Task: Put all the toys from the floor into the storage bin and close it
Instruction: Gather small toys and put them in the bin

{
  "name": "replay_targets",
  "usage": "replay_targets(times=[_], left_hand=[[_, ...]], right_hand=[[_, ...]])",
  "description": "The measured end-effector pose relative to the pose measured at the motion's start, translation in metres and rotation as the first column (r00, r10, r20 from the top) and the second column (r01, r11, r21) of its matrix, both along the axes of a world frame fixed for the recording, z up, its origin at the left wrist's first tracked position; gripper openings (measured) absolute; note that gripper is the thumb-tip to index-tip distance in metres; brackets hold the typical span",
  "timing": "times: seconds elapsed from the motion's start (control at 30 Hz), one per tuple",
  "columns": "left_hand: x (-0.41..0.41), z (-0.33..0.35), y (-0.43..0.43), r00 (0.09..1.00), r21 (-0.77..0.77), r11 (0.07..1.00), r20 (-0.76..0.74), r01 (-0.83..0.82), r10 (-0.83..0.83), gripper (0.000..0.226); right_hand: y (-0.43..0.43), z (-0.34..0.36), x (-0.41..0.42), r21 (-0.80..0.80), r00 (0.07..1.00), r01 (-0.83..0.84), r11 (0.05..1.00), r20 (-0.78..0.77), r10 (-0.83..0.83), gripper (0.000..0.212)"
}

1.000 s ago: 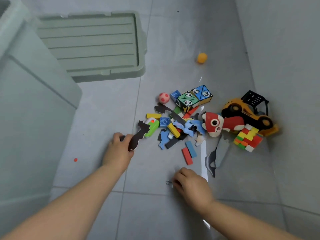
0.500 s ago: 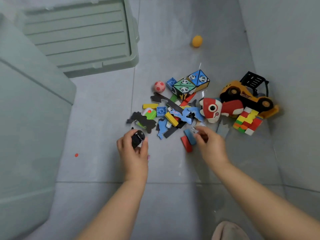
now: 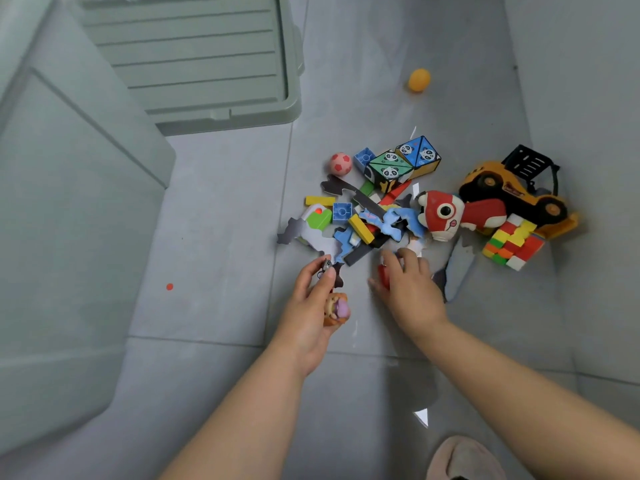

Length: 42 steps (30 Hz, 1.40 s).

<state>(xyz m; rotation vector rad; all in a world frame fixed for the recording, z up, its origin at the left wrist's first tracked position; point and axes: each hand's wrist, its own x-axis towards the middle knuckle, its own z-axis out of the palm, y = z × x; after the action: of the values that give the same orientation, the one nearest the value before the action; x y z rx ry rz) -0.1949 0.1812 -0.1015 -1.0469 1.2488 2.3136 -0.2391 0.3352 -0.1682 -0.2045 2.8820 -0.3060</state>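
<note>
Collection in hand: left hand (image 3: 311,308) grips a small figure (image 3: 336,307), right hand (image 3: 410,287) clamps a red block (image 3: 383,277); next, lift to storage bin (image 3: 69,209) at nine o'clock

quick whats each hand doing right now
Left hand: holding a small orange toy in the palm, pinching a dark piece.
Right hand: fingers curled round a red block.
</note>
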Motion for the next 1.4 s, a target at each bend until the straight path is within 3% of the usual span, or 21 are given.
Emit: replay_targets(times=[0.1,0.2,0.3,0.37,0.43,0.47,0.53,0.6,0.67,0.77,0.87,0.97,1.03,1.17,1.27,1.33,1.4], left_hand=[[0.0,0.006,0.002,1.0,0.069,0.998,0.005,-0.004,0.004,0.027],[0.0,0.013,0.004,0.999,0.163,0.986,0.014,-0.037,0.035,0.026],[-0.001,0.017,0.004,0.993,0.253,0.961,0.072,-0.114,0.099,0.027],[-0.001,0.019,0.003,0.99,0.266,0.954,0.083,-0.136,0.118,0.024],[0.0,0.021,0.003,0.988,0.239,0.96,0.078,-0.147,0.131,0.028],[0.0,0.02,0.004,0.987,0.22,0.963,0.069,-0.154,0.142,0.031],[-0.001,0.02,0.007,0.984,0.176,0.969,0.047,-0.176,0.17,0.03],[-0.004,0.023,0.011,0.979,0.124,0.971,-0.017,-0.202,0.205,0.021],[-0.01,0.03,0.019,0.976,0.037,0.981,-0.104,-0.19,0.193,0.023],[-0.023,0.069,0.023,0.957,-0.128,0.964,-0.206,-0.235,0.206,0.027],[-0.04,0.128,-0.006,0.87,-0.279,0.854,-0.371,-0.439,0.326,0.023],[-0.045,0.193,-0.065,0.748,-0.346,0.71,-0.543,-0.614,0.383,0.022],[-0.027,0.226,-0.123,0.663,-0.35,0.61,-0.622,-0.711,0.416,0.026],[0.035,0.231,-0.215,0.635,-0.405,0.495,-0.575,-0.769,0.515,0.025],[0.079,0.208,-0.267,0.709,-0.481,0.528,-0.374,-0.7,0.598,0.018],[0.099,0.199,-0.282,0.793,-0.562,0.58,-0.266,-0.59,0.548,0.02],[0.107,0.2,-0.282,0.838,-0.643,0.553,-0.301,-0.53,0.455,0.02]], right_hand=[[0.008,-0.012,0.003,0.086,0.979,-0.185,0.979,-0.075,0.192,0.046],[0.012,-0.013,0.001,0.137,0.957,-0.232,0.963,-0.148,0.251,0.046],[0.008,-0.017,-0.001,0.123,0.97,-0.162,0.979,-0.161,0.18,0.022],[0.005,-0.017,-0.001,0.056,0.988,-0.08,0.995,-0.126,0.086,0.021],[0.004,-0.009,-0.005,-0.119,0.989,0.141,0.983,0.058,-0.135,0.026],[0.002,0.001,-0.006,-0.265,0.946,0.309,0.913,0.185,-0.266,0.026],[-0.009,0.027,-0.004,-0.567,0.831,0.556,0.608,0.389,-0.397,0.021],[-0.029,0.063,0.004,-0.731,0.801,0.592,0.338,0.487,-0.349,0.025],[-0.053,0.097,0.015,-0.808,0.818,0.563,0.171,0.517,-0.251,0.029],[-0.083,0.147,0.014,-0.873,0.887,0.453,0.182,0.421,-0.189,0.034],[-0.118,0.209,-0.001,-0.932,0.946,0.325,0.158,0.319,-0.064,0.028],[-0.176,0.265,-0.008,-0.976,0.966,0.215,0.031,0.217,0.144,0.027],[-0.234,0.294,-0.002,-0.973,0.924,0.22,-0.074,0.184,0.336,0.023],[-0.331,0.3,0.034,-0.953,0.803,0.301,0.024,0.267,0.533,0.02],[-0.378,0.281,0.061,-0.914,0.708,0.348,0.208,0.401,0.581,0.019],[-0.387,0.273,0.068,-0.887,0.677,0.326,0.329,0.461,0.574,0.028],[-0.377,0.273,0.067,-0.891,0.68,0.27,0.366,0.445,0.582,0.03]])
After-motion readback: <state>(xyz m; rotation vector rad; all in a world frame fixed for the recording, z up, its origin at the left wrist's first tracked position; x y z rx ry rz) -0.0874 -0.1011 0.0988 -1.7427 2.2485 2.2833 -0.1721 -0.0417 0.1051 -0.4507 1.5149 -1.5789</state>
